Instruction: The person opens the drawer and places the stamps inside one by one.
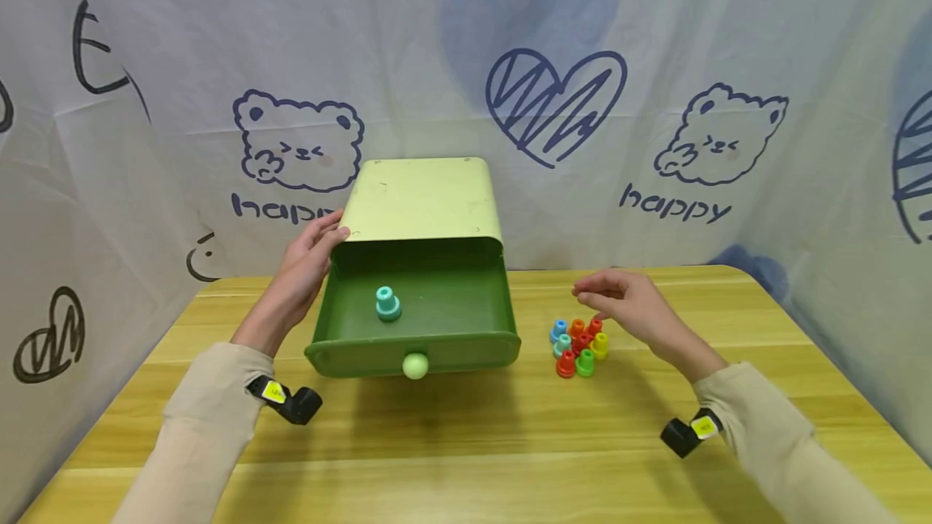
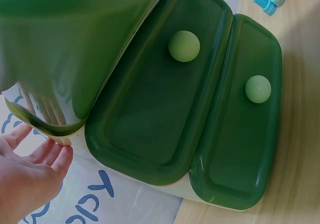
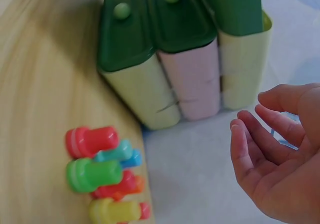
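A stacked drawer cabinet [image 1: 425, 196] has its top green drawer [image 1: 462, 289] pulled out. One teal peg [image 1: 388, 306] stands inside it. My left hand [image 1: 302, 265] rests against the cabinet's upper left side; in the left wrist view its fingers [image 2: 60, 159] lie fairly straight along the wall. Right of the cabinet, a cluster of small pegs [image 1: 580, 346] in red, orange, yellow, green, teal and blue stands on the table. Above and just behind it hovers my right hand [image 1: 633, 306]. The right wrist view shows its fingers [image 3: 240, 149] loosely bent, holding nothing.
The closed middle drawer [image 2: 150, 98] and bottom drawer [image 2: 237, 119] have round green knobs and sit below the opened one. A wooden table [image 1: 437, 459] bears everything. Behind it hangs a white cloth [image 1: 422, 47] with drawings.
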The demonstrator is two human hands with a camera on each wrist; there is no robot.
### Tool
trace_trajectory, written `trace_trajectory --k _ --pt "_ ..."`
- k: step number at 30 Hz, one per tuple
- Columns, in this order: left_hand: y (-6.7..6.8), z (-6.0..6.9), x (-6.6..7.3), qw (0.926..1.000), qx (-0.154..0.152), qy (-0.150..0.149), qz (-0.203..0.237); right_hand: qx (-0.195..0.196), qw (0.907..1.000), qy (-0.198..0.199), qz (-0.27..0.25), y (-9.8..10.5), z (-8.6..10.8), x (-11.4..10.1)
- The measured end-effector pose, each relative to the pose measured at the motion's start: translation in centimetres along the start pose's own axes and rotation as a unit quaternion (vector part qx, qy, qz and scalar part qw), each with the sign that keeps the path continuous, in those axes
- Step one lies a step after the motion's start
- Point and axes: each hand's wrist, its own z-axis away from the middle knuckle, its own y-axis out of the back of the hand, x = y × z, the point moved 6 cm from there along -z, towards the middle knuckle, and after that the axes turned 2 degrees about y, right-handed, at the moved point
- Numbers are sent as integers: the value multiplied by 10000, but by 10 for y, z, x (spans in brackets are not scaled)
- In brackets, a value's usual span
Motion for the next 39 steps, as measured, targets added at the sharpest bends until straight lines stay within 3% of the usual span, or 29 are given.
trace_trajectory --k 16,29,39 --pt "-1 0 -1 10000 24 -4 0 86 9993 -231 289 -4 9 48" --pt "-1 -1 0 10000 3 -48 65 -52 9986 -378 364 -16 16 65" --pt "-1 2 1 10000 39 -27 84 -44 9980 -171 608 -24 21 71"
